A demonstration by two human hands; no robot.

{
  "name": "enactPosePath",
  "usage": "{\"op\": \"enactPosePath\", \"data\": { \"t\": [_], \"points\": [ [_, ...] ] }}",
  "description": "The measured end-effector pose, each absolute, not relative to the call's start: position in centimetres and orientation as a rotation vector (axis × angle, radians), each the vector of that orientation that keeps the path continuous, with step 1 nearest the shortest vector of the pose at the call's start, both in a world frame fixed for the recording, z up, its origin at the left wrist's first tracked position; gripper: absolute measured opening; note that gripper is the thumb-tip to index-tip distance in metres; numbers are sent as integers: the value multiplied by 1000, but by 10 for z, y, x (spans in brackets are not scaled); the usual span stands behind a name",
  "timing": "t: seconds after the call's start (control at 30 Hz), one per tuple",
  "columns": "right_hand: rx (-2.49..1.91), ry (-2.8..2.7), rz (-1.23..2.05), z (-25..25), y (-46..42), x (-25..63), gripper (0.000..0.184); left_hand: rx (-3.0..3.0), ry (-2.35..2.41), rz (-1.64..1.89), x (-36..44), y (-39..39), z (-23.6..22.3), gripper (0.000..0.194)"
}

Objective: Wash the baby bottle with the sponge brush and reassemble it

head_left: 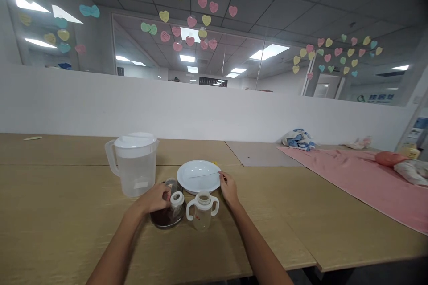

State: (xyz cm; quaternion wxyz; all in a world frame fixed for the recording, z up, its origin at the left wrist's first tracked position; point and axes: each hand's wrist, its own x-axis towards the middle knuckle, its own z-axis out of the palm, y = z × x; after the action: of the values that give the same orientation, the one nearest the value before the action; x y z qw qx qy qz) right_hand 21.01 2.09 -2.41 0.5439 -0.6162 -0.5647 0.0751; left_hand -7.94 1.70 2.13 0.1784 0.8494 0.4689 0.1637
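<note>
My left hand point(156, 198) is closed, thumb and finger curled at a clear piece with a white ring collar point(177, 199); its underside is partly hidden. Beside it, a small clear cap point(171, 183) stands on a dark round tray point(162, 219). My right hand point(229, 188) pinches one end of a thin, straw-like stick point(203, 175), which reaches left across a white bowl point(189, 165). Between my forearms is a clear baby bottle point(202, 219) with two white handles and an uncovered mouth. It stands upright in front of the bowl, with neither hand touching it.
A lidded clear pitcher point(137, 173) with a white handle stands left of the bowl. A pink cloth point(361, 182) covers the table's right side, with a blue-and-white bundled cloth point(299, 139) behind it. A white partition point(200, 116) borders the back.
</note>
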Motion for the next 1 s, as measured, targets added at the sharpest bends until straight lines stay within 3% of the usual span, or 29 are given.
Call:
{"op": "enactPosePath", "data": {
  "t": [0.2,0.4,0.6,0.77,0.87,1.0],
  "points": [
    [-1473,-1340,205,-24,22,210,39,2316,1235,499,-84,10,35,10],
    [-1523,-1316,248,-16,18,208,39,2018,952,906,-80,7,44,18],
    [-1516,-1252,238,-15,13,204,41,1630,902,1234,-65,4,48,48],
    [-1520,-1245,132,-18,9,201,41,1456,955,1433,-48,15,46,58],
    [-1529,-1273,70,-19,9,200,41,1576,948,1429,-32,24,40,59],
    [-1514,-1299,28,-21,9,200,39,2015,1096,1284,-9,22,34,44]
  ]
}}
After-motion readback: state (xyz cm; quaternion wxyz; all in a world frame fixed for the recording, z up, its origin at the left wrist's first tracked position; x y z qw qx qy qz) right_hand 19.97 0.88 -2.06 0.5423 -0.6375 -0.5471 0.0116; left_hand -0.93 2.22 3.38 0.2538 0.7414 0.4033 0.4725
